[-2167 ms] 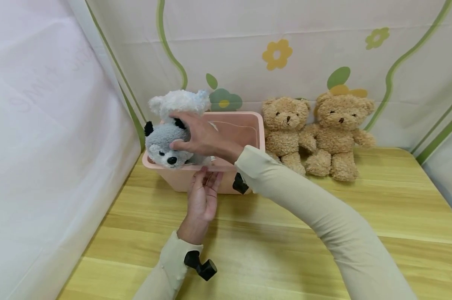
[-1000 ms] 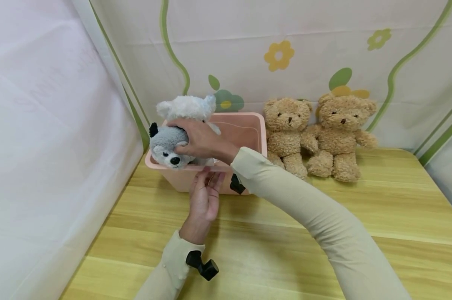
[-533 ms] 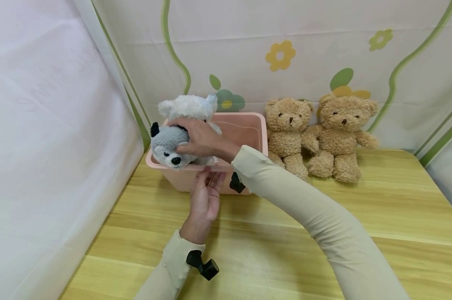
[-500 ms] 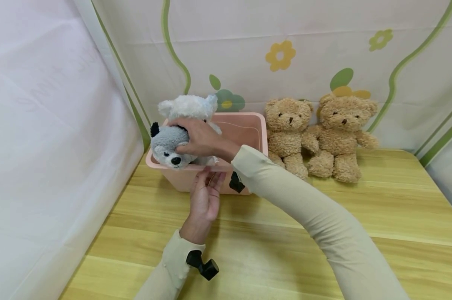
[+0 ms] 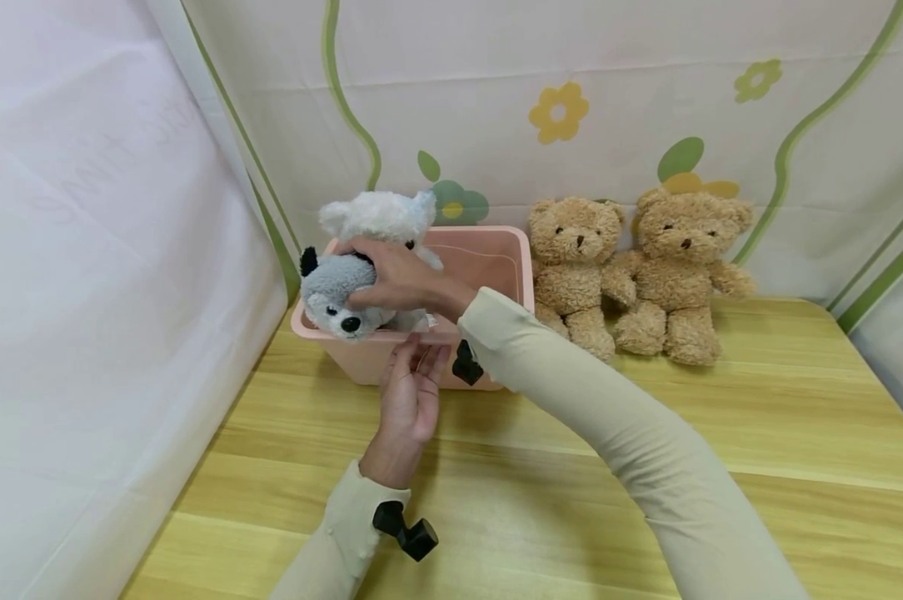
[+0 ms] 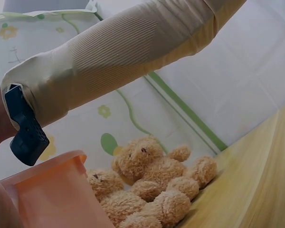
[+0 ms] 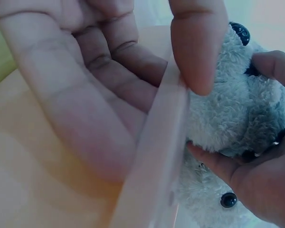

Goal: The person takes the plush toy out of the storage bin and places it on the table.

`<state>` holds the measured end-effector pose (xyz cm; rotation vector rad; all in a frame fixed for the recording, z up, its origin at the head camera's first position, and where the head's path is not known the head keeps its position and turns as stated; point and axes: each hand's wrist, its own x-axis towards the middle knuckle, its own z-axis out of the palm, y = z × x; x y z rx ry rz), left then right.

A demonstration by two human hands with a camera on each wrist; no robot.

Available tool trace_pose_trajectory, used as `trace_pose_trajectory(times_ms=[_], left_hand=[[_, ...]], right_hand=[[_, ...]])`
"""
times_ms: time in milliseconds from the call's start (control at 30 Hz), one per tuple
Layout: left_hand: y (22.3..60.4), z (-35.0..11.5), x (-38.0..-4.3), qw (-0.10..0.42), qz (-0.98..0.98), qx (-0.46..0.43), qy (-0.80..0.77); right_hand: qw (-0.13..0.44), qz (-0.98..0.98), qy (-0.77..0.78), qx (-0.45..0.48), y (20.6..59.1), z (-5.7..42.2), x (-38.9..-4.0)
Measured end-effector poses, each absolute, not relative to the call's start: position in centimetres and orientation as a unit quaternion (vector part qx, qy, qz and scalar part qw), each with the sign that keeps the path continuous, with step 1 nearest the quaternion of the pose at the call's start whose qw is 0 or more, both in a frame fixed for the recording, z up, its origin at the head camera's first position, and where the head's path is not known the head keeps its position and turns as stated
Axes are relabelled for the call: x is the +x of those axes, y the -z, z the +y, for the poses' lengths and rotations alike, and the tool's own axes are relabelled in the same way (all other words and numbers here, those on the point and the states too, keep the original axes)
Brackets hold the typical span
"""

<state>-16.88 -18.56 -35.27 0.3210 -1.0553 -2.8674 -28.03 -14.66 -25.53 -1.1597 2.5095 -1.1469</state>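
At left, a gray plush dog (image 5: 336,282) is poking from a pink tub (image 5: 350,358), head leftward, body trailing right beneath the nearer right hand (image 5: 397,273), whose curled fingers are gripping its head. Below, the left hand (image 5: 409,397) is pinching the tub's front rim.

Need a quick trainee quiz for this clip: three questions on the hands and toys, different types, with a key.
1. True or false: the right hand is gripping a brown bear.
2. Count: how many brown bears are outside the pink bin?
3. Fill in: the left hand pinches the bin's ____.

Key:
1. False; it grips the gray plush toy.
2. Two.
3. Rim.
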Motion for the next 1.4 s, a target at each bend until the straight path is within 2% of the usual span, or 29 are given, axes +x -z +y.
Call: trace_pose_trajectory(times_ms=[767,1033,1400], left_hand=[[35.6,-18.6,-17.1,0.035,-0.341,0.103,0.934],[35.6,-18.5,-17.4,0.035,-0.333,0.109,0.936],[35.6,-18.7,-17.3,0.033,-0.331,0.109,0.937]], right_hand=[[0.017,0.841,0.379,-0.386,25.1,-14.7,-28.0],[0.035,0.847,0.396,-0.353,24.2,-14.2,-27.9],[0.014,0.857,0.375,-0.353,23.0,-14.0,-28.0]])
